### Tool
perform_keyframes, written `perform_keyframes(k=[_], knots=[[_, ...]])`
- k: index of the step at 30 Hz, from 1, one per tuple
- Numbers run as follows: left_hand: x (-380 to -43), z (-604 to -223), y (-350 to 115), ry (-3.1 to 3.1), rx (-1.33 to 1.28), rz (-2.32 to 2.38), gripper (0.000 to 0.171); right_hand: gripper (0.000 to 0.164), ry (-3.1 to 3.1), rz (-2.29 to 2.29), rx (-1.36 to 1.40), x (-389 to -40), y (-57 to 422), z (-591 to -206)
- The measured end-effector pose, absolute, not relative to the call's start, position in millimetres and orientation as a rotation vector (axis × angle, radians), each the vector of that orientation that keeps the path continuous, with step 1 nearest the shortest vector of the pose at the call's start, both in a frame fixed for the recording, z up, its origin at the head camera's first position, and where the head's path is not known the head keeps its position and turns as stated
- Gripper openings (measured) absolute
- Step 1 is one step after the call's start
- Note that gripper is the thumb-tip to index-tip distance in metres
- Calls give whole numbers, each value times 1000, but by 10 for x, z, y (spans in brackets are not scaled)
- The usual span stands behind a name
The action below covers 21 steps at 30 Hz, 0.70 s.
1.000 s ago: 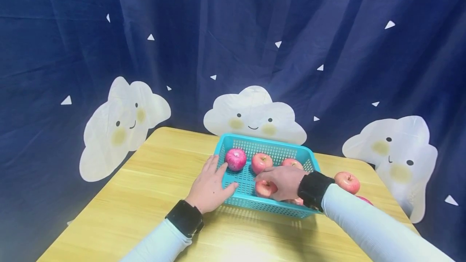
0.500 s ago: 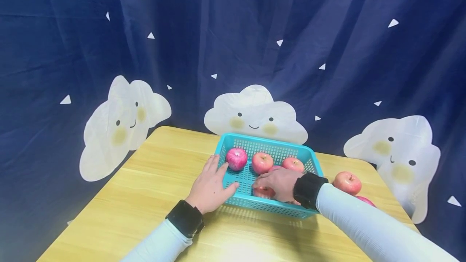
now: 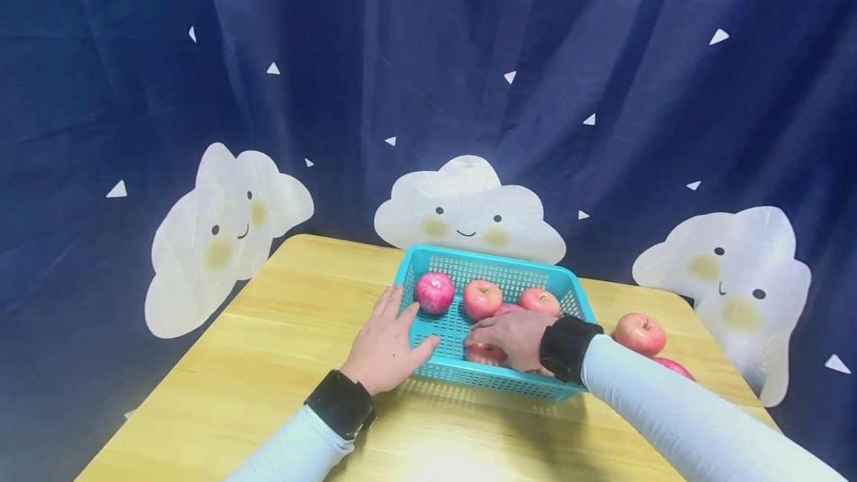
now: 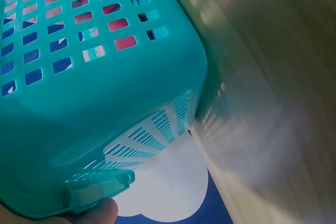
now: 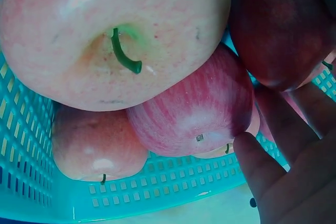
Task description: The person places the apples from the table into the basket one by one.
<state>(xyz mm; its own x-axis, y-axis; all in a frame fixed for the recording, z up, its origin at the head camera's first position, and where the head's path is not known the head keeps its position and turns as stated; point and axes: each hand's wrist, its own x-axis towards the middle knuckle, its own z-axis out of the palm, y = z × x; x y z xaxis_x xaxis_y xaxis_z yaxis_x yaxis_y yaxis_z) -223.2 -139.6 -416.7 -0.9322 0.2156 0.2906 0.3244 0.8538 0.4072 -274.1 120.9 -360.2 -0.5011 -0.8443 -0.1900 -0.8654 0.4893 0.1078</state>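
A turquoise perforated basket (image 3: 502,373) holds several pink and red apples. My left hand (image 3: 384,344) rests at its left front corner, fingers fairly straight over the rim and thumb spread. In the left wrist view a fingertip (image 4: 102,212) shows at the basket's rim. My right hand (image 3: 512,337) reaches into the basket's right half and grips an apple (image 3: 485,353), its fingers bent over the top. In the right wrist view, fingers (image 5: 262,166) lie against a dark red apple (image 5: 283,30). Beside it are a striped red apple (image 5: 199,108) and a large pale apple (image 5: 115,35).
Inside the basket, a purplish-red apple (image 3: 434,293) sits at left and pink apples (image 3: 482,299) (image 3: 539,302) along the back. To the right, a pink apple (image 3: 640,334) and a red apple (image 3: 675,368) lie on the wooden table (image 3: 281,318). A blue cloud-print curtain (image 3: 428,58) hangs behind.
My right hand has shifted slightly left and settled lower over the apple in the basket, uncovering more of the apples behind it. The left hand has kept its place at the rim.
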Motion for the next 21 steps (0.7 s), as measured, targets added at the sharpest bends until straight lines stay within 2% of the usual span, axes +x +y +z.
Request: perform_keyframes(k=[4, 10, 21], knots=[[-2244, -4184, -1392, -2794, -414, -671, 74, 63, 2617, 253, -1490, -2741, 1241, -3586], [-2252, -4187, -1393, -2782, -413, -663, 74, 54, 2710, 70, -1427, -2763, 1302, -3514], [-2244, -4185, -1385, -2796, -412, -650, 77, 52, 2916, -73, -1124, -2812, 1587, -3298]])
